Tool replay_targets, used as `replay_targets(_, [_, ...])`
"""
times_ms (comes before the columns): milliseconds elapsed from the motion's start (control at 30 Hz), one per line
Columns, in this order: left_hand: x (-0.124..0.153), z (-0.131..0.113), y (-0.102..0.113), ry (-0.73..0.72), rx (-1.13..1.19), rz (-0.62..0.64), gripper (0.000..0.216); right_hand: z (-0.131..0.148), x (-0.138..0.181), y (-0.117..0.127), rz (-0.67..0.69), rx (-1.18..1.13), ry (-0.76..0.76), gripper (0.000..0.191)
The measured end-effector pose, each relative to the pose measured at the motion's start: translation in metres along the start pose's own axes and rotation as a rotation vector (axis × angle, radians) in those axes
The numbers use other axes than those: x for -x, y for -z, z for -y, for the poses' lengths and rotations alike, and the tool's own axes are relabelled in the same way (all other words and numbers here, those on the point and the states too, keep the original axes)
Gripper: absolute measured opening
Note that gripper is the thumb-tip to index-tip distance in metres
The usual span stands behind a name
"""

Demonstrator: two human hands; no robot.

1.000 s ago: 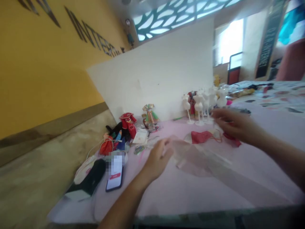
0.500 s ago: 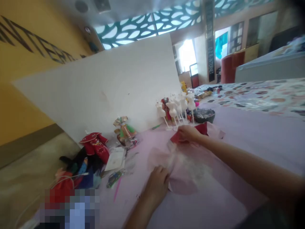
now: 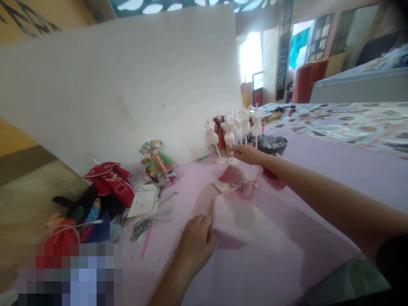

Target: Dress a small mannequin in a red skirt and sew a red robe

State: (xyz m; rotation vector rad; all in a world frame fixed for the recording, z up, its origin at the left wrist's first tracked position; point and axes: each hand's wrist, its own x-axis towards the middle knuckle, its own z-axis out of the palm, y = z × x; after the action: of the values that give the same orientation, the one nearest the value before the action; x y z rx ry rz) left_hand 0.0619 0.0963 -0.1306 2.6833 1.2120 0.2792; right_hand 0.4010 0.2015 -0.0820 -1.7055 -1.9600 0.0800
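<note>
My left hand point(image 3: 196, 242) lies at the lower middle of the pink-covered table, its fingertips against the edge of a sheer pale pink fabric point(image 3: 245, 225). Whether those fingers grip the fabric is hidden. My right hand point(image 3: 250, 154) reaches far forward, fingers extended beside the base of a white miniature mannequin stand point(image 3: 228, 134). Nothing shows in it. A small pink cloth point(image 3: 232, 176) lies below that hand, and a red cloth point(image 3: 270, 176) lies under my right forearm, with thin red thread point(image 3: 253, 187) between them.
More white mannequin stands point(image 3: 245, 123) crowd the table's back edge beside a dark bowl point(image 3: 272, 144). A red doll jacket point(image 3: 108, 182), a green-and-gold doll dress point(image 3: 157, 159) and a paper card point(image 3: 143, 200) lie left, before a white board point(image 3: 121, 85).
My right hand has left the red cloth and moved forward to the mannequin stands. The sheer fabric now lies flatter, with my left hand at its edge.
</note>
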Motion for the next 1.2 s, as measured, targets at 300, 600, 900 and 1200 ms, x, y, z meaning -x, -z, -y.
replay_targets(300, [-0.001, -0.002, 0.001, 0.029, 0.007, 0.040, 0.013, -0.009, 0.083, -0.020, 0.368, -0.064, 0.023, 0.024])
replay_targets(600, [-0.002, 0.000, -0.003, 0.042, 0.008, 0.058, 0.013, 0.018, 0.096, -0.038, 0.333, -0.127, 0.090, 0.021])
replay_targets(900, [-0.003, -0.003, 0.001, 0.040, 0.021, 0.090, 0.014, 0.012, 0.096, -0.060, 0.306, -0.119, 0.139, 0.014])
replay_targets(1200, [0.000, 0.001, -0.003, 0.015, 0.023, 0.063, 0.013, -0.024, 0.088, -0.027, 0.111, -0.239, -0.053, 0.014])
